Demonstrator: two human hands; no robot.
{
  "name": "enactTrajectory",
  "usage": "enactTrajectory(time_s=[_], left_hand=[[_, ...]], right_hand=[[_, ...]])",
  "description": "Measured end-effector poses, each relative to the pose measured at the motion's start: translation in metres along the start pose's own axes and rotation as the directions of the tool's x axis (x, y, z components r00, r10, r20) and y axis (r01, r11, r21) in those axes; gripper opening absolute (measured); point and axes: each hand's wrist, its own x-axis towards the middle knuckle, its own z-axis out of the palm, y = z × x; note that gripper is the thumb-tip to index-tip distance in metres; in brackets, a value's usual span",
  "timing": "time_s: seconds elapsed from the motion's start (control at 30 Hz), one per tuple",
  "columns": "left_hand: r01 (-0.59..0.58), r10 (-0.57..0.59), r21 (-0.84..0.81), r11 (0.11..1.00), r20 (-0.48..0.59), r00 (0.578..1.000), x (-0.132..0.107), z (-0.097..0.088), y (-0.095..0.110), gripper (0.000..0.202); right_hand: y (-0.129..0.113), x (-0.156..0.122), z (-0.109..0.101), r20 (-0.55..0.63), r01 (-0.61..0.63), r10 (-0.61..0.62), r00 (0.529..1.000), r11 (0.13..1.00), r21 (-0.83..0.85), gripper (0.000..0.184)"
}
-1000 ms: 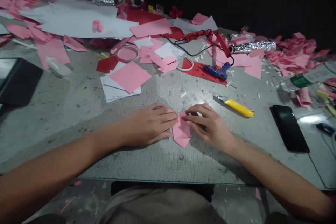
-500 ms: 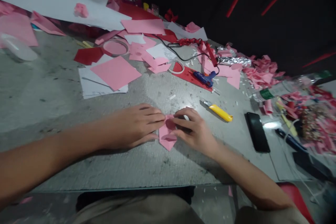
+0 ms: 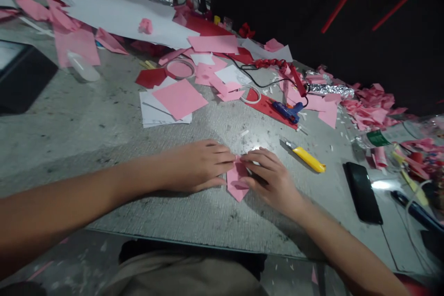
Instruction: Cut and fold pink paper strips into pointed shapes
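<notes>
Pink paper [image 3: 236,186], folded to a point at its near end, lies flat on the grey table [image 3: 86,125] to the left of the yellow knife [image 3: 307,158] and a little nearer the table's front edge. In the head view, both hands meet on it. The left hand [image 3: 197,166] lies palm down with its fingers stretched out straight. Their tips press on the paper's upper left edge, and the hand grasps nothing. The right hand [image 3: 272,180], between the paper and the knife, has its fingers bent. Their tips rest on the paper's top corner and the thumb presses on a raised flap lower down, so the hand pinches the fold. How tightly it pinches cannot be told.

The knife lies slantwise, apart from both hands. To its right a black phone [image 3: 362,192] lies face up. Beyond the knife a blue glue gun [image 3: 287,111] rests on a strip of red paper, with a white tape ring [image 3: 250,95] just to the gun's left. Far to the knife's left a square pink sheet [image 3: 179,98] sits on a few white sheets [image 3: 149,113]. Behind and to the right of the knife, crumpled foil [image 3: 328,89] lies among pink scraps.
</notes>
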Motion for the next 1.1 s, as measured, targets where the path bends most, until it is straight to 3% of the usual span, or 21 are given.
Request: enactTrajectory(time_s=[0.33, 1.1], left_hand=[[0.004, -0.004, 0.008, 1.0, 0.002, 1.0, 0.0011, 0.0025, -0.0013, 0.038], [0.029, -0.03, -0.044, 0.999, -0.024, 0.999, -0.0009, 0.0035, -0.0022, 0.038]], right_hand=[[-0.001, -0.0011, -0.0013, 0.045, 0.088, -0.083, 0.996, 0.99, -0.111, 0.018], [0.0027, -0.0018, -0.0031, 0.072, 0.131, -0.126, 0.989, 0.989, -0.064, 0.023]])
